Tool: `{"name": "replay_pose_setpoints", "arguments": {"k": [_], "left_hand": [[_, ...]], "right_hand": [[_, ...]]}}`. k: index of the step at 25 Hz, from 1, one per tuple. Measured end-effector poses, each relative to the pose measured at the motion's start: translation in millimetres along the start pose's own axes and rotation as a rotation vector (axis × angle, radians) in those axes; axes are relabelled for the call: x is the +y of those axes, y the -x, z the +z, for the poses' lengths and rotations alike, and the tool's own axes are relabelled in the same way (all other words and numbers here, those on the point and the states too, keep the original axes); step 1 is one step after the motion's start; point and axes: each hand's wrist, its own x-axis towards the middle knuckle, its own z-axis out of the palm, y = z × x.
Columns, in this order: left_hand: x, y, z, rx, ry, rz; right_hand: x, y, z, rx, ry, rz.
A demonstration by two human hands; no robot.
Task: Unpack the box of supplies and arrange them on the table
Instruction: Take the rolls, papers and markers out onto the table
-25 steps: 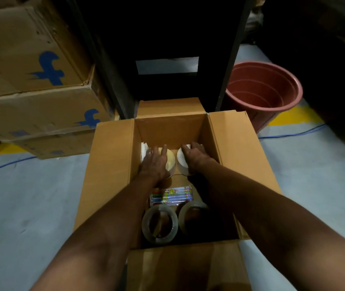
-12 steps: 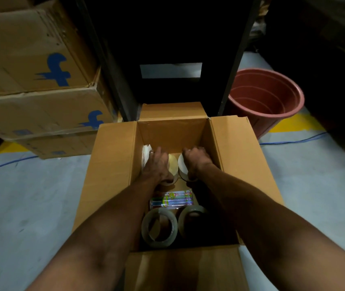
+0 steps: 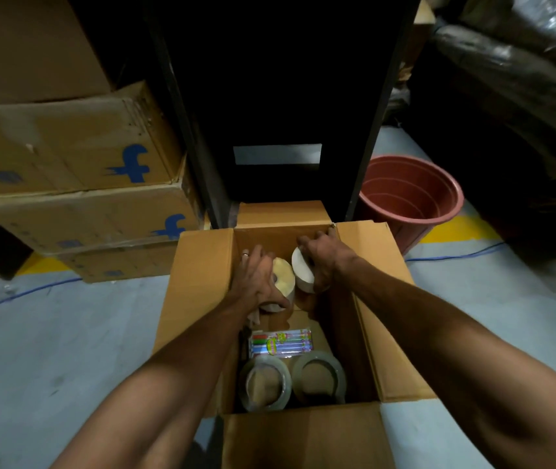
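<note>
- Box (image 3: 381, 292): open carton on the floor, flaps folded out, supplies inside; no tabletop can be made out from where I stand.
- Left hand (image 3: 258, 282): fingers curled round a pale roll (image 3: 285, 277) at the far end of the box.
- Right hand (image 3: 325, 258): fingers curled round a white roll (image 3: 302, 270), just beside the first.
- Marker pack (image 3: 281, 343): lies flat mid-box, untouched.
- Clear tape rolls (image 3: 264, 384): two, side by side at the near end.
- Risk, as judged: the two held rolls sit close together and could knock on the way up, loosening one grip.
- Risk: a dropped roll would likely land on the marker pack or roll off across the floor.
- Risk: a forearm could catch the right flap and shift the box.
</note>
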Motion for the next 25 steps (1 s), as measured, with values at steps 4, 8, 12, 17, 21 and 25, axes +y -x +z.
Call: {"name": "replay_pose_setpoints", "arguments": {"k": [4,8,12,17,21,25], "left_hand": [[12,15,-33,0.067,0.071,-0.007],[33,48,-93,0.072,0.098,-0.021],[56,93,-163,0.023,0.125,0.0],[94,157,-275,-0.135,0.161,-0.136],[111,206,-371,-0.115,0.237,-0.161],[115,247,-458,-0.052,0.312,-0.205]], "right_hand": [[9,22,-38,0.05,-0.053,-0.017],[10,63,-85,0.06,-0.094,-0.04],[9,107,-138,-0.002,-0.151,-0.03],[-10,183,-240,-0.125,-0.359,0.026],[-24,245,-334,-0.114,-0.407,-0.044],[-35,283,-414,-0.116,-0.42,-0.091]]}}
